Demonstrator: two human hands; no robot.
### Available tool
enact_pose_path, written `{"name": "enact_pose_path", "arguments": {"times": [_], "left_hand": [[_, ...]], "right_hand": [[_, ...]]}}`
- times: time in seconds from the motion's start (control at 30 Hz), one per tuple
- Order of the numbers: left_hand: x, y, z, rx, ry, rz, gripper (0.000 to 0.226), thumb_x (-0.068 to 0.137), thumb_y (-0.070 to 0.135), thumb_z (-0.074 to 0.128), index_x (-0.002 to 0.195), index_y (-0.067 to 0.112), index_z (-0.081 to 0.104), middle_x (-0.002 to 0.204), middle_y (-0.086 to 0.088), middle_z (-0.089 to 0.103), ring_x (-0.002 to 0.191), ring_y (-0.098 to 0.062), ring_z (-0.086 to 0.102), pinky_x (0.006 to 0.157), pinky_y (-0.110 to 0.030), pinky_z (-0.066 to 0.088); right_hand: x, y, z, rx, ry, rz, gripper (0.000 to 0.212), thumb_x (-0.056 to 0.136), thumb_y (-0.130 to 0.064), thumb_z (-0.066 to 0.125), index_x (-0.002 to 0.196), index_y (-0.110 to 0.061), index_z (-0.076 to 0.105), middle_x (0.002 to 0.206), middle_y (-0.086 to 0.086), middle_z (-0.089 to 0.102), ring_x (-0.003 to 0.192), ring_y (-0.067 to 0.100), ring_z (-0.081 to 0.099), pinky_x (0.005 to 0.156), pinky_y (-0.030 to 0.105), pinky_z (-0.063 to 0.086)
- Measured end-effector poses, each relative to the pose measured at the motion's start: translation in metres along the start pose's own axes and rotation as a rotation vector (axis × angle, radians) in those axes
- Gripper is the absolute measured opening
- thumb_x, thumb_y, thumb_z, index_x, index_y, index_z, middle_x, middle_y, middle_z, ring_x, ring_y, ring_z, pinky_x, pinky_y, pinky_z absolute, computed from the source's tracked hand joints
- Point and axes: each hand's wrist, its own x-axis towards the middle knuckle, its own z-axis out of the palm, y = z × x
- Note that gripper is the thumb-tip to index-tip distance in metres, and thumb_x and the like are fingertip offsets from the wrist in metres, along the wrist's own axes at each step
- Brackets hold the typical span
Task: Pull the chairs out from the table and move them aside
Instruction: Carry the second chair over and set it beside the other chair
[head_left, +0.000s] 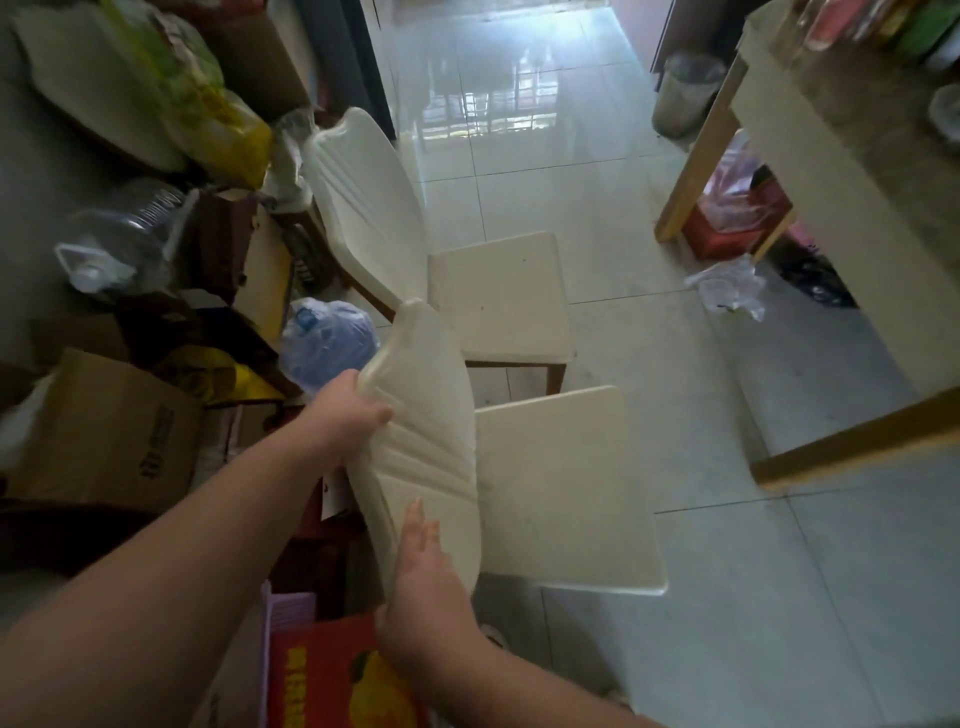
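Two cream padded chairs with brown wooden legs stand side by side on the tiled floor, seats turned toward the table (810, 171) at the right. My left hand (348, 410) grips the upper edge of the backrest of the nearer chair (550, 478). At the lower side of that backrest, my right hand (421, 577) holds it, fingers stretched along the padding. The farther chair (498, 291) stands just beyond, untouched. A gap of floor separates both chairs from the table.
Cardboard boxes (104, 431), bags, a large clear water jug (119, 228) and a blue bag (327, 343) crowd the left side right behind the chairs. A red fruit box (332, 675) lies below my hands. A bin (685, 93) and plastic bags (727, 286) sit near the table legs.
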Motion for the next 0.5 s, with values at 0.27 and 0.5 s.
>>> {"name": "enact_pose_path", "arguments": {"times": [0.27,0.5], "left_hand": [[0.016,-0.044,-0.034,0.030,0.009,-0.019,0.038,0.085,0.012,0.077,0.119,0.015,0.062,0.091,0.004,0.063,0.082,-0.016,0.064,0.067,-0.030,0.053],[0.015,-0.069,-0.072,0.075,0.041,-0.092,0.046,0.085,0.013,0.079,0.126,0.002,0.062,0.119,-0.022,0.069,0.110,-0.040,0.066,0.095,-0.053,0.055]], "right_hand": [[0.025,-0.033,0.035,-0.025,-0.134,0.050,0.113,0.087,-0.032,0.062,0.153,-0.021,-0.029,0.170,0.014,-0.012,0.154,0.041,0.006,0.122,0.052,0.019],[0.033,-0.068,0.061,-0.059,-0.176,0.023,0.111,0.090,-0.030,0.063,0.154,-0.018,-0.026,0.169,0.017,-0.012,0.152,0.045,0.011,0.119,0.054,0.025]]}}
